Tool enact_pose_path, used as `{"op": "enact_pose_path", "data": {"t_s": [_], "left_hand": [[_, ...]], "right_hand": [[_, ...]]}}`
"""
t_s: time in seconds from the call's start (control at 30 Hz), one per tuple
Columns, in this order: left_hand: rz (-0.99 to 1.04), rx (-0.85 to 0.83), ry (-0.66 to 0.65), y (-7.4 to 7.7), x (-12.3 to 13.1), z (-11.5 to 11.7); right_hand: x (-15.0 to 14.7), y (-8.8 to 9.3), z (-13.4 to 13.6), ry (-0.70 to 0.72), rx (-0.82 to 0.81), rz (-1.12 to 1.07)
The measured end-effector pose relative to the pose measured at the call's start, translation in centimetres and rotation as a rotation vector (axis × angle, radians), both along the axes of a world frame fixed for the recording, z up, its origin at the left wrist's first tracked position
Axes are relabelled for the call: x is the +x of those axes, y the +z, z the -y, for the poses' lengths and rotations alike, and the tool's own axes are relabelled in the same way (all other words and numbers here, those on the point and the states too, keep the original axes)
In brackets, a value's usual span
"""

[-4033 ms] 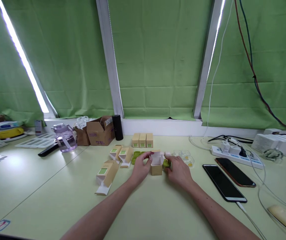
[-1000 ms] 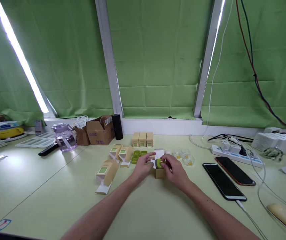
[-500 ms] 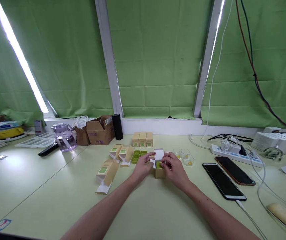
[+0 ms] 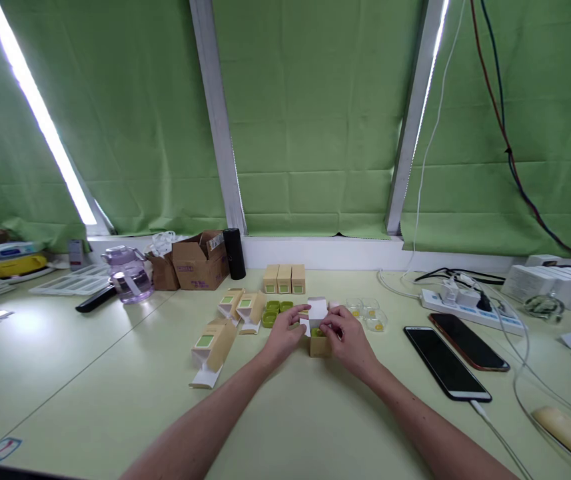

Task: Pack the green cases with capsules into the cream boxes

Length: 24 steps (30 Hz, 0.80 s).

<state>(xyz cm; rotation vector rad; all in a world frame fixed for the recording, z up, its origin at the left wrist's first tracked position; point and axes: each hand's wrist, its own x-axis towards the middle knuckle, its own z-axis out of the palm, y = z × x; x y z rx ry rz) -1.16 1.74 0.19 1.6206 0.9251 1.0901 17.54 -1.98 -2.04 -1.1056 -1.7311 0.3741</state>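
A small kraft cardboard box (image 4: 320,347) stands upright on the table with its white-lined flaps open. Inside its mouth sits a small green container (image 4: 317,331), mostly hidden by the box wall. From the right, my right hand (image 4: 349,335) pinches the container's edge with thumb and fingertips. At the box's left side, my left hand (image 4: 285,331) has a side flap between thumb and index finger. Left of that hand are several open green containers (image 4: 271,317). Clear round cups (image 4: 369,311) with yellow bits in them lie right of my right hand.
Kraft boxes with open flaps (image 4: 215,343) lie to the left; three closed ones (image 4: 284,279) stand behind. Two phones (image 4: 448,363), a power strip (image 4: 472,310) and cables are at the right. A purple jug (image 4: 129,273) and a brown carton (image 4: 200,261) stand back left.
The green container has gone down lower into the box, with my right fingers following slightly. My left hand stays at the flap.
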Motion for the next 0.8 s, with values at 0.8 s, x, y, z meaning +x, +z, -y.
{"op": "enact_pose_path", "data": {"t_s": [0.8], "left_hand": [[0.1,-0.104,0.019,-0.2,0.1,-0.4]], "right_hand": [[1.4,-0.4,-0.9,-0.213,0.053,-0.094]]}}
